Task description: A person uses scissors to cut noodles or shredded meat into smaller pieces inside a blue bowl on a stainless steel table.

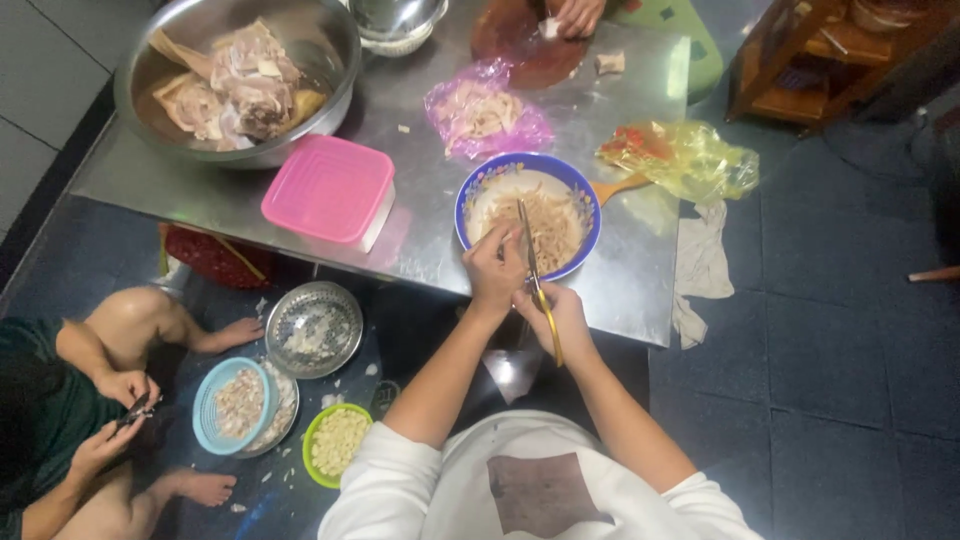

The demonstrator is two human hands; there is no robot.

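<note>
My right hand (553,312) grips a pair of scissors (535,280) with yellow handles, blades pointing up over a blue-rimmed bowl (580,190) of pale shredded strips. My left hand (494,268) is at the bowl's near edge, fingers pinched on a strip right beside the blades. The bowl stands on a steel table (420,215) near its front edge.
On the table are a large steel basin of raw meat (238,85), a pink lidded box (328,188), a pink bag of meat (484,115), a yellow bag (680,158) and a cloth (700,265). Another person's hand (575,15) works at a round board. Someone sits on the floor at left beside small bowls (300,385).
</note>
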